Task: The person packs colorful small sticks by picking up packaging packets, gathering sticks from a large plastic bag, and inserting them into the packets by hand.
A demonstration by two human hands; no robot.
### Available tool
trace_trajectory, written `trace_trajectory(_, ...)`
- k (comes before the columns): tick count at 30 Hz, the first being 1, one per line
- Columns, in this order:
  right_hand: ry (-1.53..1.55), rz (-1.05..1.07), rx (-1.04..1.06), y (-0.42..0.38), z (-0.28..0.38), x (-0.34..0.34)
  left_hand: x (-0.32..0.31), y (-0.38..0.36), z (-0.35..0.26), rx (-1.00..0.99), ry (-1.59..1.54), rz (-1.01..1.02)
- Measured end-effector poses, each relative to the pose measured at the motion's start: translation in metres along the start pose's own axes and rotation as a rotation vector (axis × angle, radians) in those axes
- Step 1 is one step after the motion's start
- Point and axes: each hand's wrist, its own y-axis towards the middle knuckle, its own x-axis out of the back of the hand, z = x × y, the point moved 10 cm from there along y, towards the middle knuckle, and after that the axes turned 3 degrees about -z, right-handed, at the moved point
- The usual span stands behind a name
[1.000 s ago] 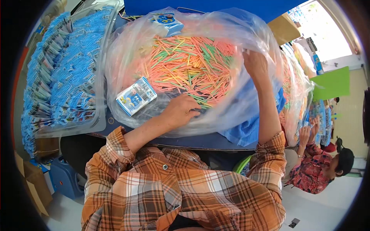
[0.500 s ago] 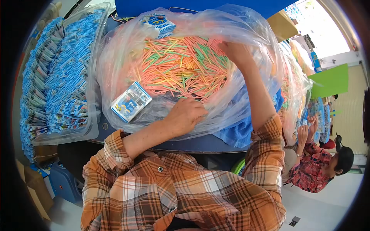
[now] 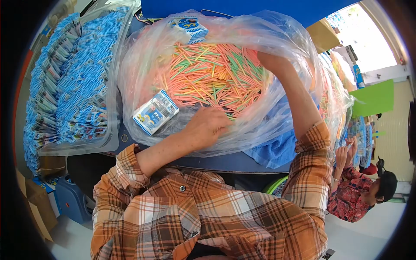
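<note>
A large clear plastic bag lies open, full of thin pink, yellow, orange and green sticks. My left hand rests at the bag's near edge, its fingers curled; what they may hold is hidden. My right hand is at the right side of the sticks, with its fingers hidden by the plastic and sticks. One blue-and-white packet lies on the bag left of my left hand. Another packet lies on the bag's far side.
A clear plastic bin packed with blue-and-white packets stands at the left. A blue cloth lies under the bag's right side. At the right are more bagged sticks and a seated person with raised hands.
The view has shifted, so the bag and bin appear slightly further right. My right hand's fingers have gone further out of sight behind the plastic. My left hand stays near the bag's front edge.
</note>
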Motion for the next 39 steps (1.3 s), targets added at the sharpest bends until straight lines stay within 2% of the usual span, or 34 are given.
trace_trajectory(1, -0.007, 0.091, -0.051, -0.007, -0.011, -0.009, 0.004, 0.002, 0.004, 0.026, -0.02, -0.027)
trace_trajectory(3, 0.122, 0.178, 0.046, -0.037, -0.027, -0.026, 0.013, 0.007, 0.015, 0.085, -0.059, -0.082)
trace_trajectory(4, 0.19, 0.225, 0.093, -0.043, -0.015, -0.022, 0.017, 0.009, 0.027, 0.212, -0.202, -0.106)
trace_trajectory(5, 0.302, 0.27, -0.014, -0.051, -0.016, -0.019, 0.019, 0.009, 0.036, 0.345, -0.346, -0.128)
trace_trajectory(7, 0.529, 0.357, -0.221, -0.052, 0.032, 0.031, 0.018, 0.01, 0.046, 0.553, -0.669, -0.169)
trace_trajectory(10, 0.658, 0.378, -0.106, -0.067, 0.099, 0.035, 0.001, 0.022, 0.051, 0.664, -1.074, -0.252)
trace_trajectory(13, 0.428, 0.59, 0.089, -0.079, 0.169, 0.028, -0.011, 0.028, 0.059, 0.679, -1.396, -0.347)
trace_trajectory(16, 0.793, 0.303, -0.153, -0.07, 0.167, 0.043, -0.012, 0.025, 0.071, 0.623, -1.509, -0.502)
trace_trajectory(17, 0.894, 0.245, 0.011, -0.064, 0.17, 0.048, -0.013, 0.025, 0.075, 0.598, -1.564, -0.491)
trace_trajectory(20, 0.76, 0.274, -0.255, -0.052, 0.099, 0.031, -0.001, 0.013, 0.078, 0.763, -1.561, -0.559)
trace_trajectory(22, 0.316, 0.166, -0.377, -0.049, 0.041, 0.028, 0.002, 0.011, 0.079, 0.74, -1.608, -0.553)
trace_trajectory(25, 0.079, 0.225, -0.352, -0.053, 0.023, -0.001, -0.002, 0.008, 0.08, 0.742, -1.596, -0.499)
trace_trajectory(28, 0.2, 0.207, -0.338, -0.051, 0.023, -0.009, -0.002, 0.008, 0.08, 0.734, -1.533, -0.44)
trace_trajectory(31, 0.368, 0.226, -0.49, -0.058, 0.02, 0.009, 0.003, 0.006, 0.078, 0.729, -1.432, -0.414)
trace_trajectory(34, 0.849, 0.262, -0.48, -0.061, 0.063, 0.012, 0.005, 0.008, 0.077, 0.697, -1.385, -0.416)
trace_trajectory(37, 0.914, 0.338, -0.4, -0.061, 0.13, 0.03, -0.002, 0.008, 0.073, 0.667, -1.443, -0.377)
trace_trajectory(39, 0.958, 0.307, -0.315, -0.061, 0.149, 0.043, -0.006, 0.003, 0.068, 0.657, -1.468, -0.298)
